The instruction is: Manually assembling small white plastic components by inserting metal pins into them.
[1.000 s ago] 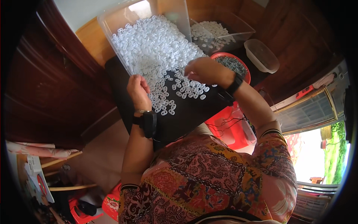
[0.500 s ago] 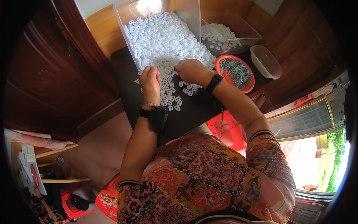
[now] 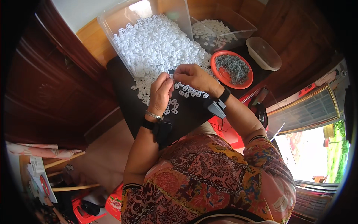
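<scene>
Over the heap's front edge, my left hand [image 3: 160, 93] pinches a small white plastic piece with two holes [image 3: 171, 76] between thumb and fingertips. Close against it is my right hand [image 3: 195, 79], its thumb and forefinger pressed together; what they hold, if anything, is hidden. Around and below both hands lie loose white two-hole pieces [image 3: 173, 106] on the dark tabletop [image 3: 128, 100]. Behind them a large pile of the same pieces [image 3: 158, 43] spills out of a clear plastic bin [image 3: 112, 41].
Right of my right hand sits a red plate [image 3: 220, 77] heaped with small grey metal screws or pins [image 3: 235, 68]. Behind it stand a clear box [image 3: 242, 28] with flat white pieces and a translucent tub [image 3: 274, 61]. A red stool [image 3: 228, 130] shows under the table.
My hands have come together, the right moving left to meet the left one. A white piece now shows between their fingertips. The view has shifted slightly.
</scene>
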Demonstrator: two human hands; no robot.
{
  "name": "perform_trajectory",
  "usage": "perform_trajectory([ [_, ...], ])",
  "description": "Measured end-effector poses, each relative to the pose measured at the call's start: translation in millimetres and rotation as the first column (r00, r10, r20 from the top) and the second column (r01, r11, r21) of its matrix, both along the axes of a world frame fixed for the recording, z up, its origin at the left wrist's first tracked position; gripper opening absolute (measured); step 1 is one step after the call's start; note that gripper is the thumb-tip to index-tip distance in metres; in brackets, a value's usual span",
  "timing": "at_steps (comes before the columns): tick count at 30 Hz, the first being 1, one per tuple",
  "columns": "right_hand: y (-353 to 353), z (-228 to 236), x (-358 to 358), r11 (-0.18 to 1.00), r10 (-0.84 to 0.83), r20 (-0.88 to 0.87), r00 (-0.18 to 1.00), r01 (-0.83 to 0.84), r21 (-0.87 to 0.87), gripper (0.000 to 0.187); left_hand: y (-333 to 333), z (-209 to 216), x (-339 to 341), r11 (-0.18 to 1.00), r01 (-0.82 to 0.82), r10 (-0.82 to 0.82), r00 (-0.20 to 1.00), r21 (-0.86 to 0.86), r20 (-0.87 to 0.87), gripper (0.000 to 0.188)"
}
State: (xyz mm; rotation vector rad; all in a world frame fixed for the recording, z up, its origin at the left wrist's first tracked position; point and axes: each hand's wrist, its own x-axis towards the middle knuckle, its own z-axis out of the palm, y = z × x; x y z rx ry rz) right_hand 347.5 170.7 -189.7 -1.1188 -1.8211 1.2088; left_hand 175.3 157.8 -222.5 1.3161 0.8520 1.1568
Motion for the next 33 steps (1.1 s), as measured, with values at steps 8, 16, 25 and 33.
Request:
perform_trajectory([
  [8,-10,-6,6,0.991,-0.008,-0.187,0.982,-0.017,-0.134,0.017,-4,0,1,0.996,-0.049,0.049,0.999,0.071,-0.004,0.023],
  [16,-12,-8,5,0.989,-0.046,-0.299,0.953,0.001,-0.148,0.017,-6,4,1,0.995,-0.035,0.041,0.997,0.088,-0.068,0.021],
  [25,-14,3,2,0.992,-0.065,-0.006,0.998,0.065,0.11,0.017,-7,4,3,0.994,0.008,0.009,0.989,0.11,-0.149,0.022],
  [33,-18,-3,-4,0.964,-0.139,-0.07,0.988,0.151,0.217,0.015,-7,10,3,0.995,0.071,-0.067,0.996,-0.066,0.059,0.023],
])
